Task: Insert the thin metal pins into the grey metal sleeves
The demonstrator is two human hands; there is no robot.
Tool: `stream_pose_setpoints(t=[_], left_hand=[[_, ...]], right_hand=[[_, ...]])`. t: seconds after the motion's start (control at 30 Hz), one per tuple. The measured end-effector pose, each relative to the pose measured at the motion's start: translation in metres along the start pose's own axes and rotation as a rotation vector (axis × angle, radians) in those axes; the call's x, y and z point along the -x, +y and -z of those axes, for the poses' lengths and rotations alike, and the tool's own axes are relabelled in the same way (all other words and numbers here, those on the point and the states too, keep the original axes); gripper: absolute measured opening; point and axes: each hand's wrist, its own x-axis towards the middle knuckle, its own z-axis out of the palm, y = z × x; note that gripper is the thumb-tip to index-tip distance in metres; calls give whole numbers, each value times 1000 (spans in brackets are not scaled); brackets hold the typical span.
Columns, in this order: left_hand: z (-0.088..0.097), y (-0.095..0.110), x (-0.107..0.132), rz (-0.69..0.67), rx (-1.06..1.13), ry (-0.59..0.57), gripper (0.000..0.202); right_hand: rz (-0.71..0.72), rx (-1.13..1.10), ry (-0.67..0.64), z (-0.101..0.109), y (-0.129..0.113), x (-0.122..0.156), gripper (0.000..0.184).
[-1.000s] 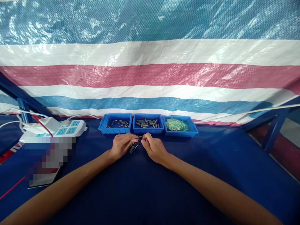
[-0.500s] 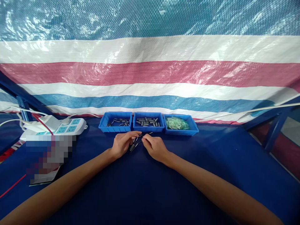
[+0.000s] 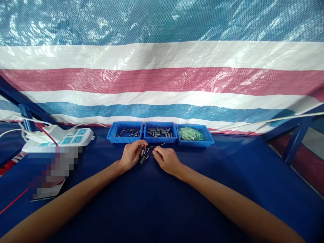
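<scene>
My left hand (image 3: 132,155) is closed in a pinch, and a thin dark rod (image 3: 150,146) sticks out from its fingertips towards the right. My right hand (image 3: 167,160) is also pinched, close to the rod's other end; whatever lies between its fingertips is too small to make out. On the table between and below the hands lie several small pieces, among them a grey cylinder with a thin metal shaft (image 3: 143,160). Another thin rod (image 3: 162,144) lies just beyond the right fingers. My fingers partly hide these pieces.
Behind my hands stand three blue bins in a row: one with thin metal shafts (image 3: 108,135), one with grey cylinders (image 3: 161,139), one with clear greenish plastic pieces (image 3: 209,138). A white power strip (image 3: 87,136) with plugs and cables sits at the left. Striped sheeting (image 3: 162,81) hangs behind.
My left fingers have drawn together and slightly back left, showing more of the pieces between the hands. My right hand has barely moved.
</scene>
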Motion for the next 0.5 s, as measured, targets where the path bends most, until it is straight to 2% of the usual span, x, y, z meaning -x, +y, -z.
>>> stream_pose_setpoints(t=[0.17,0.3,0.5], left_hand=[[0,3,0,20,-81,44,19],[1,3,1,45,-91,16,22],[3,1,-2,-103,-44,-16,27]], right_hand=[[-1,-2,-14,1,-1,0,21],[-6,-2,-4,1,-1,0,22],[-30,-41,15,1,-1,1,19]])
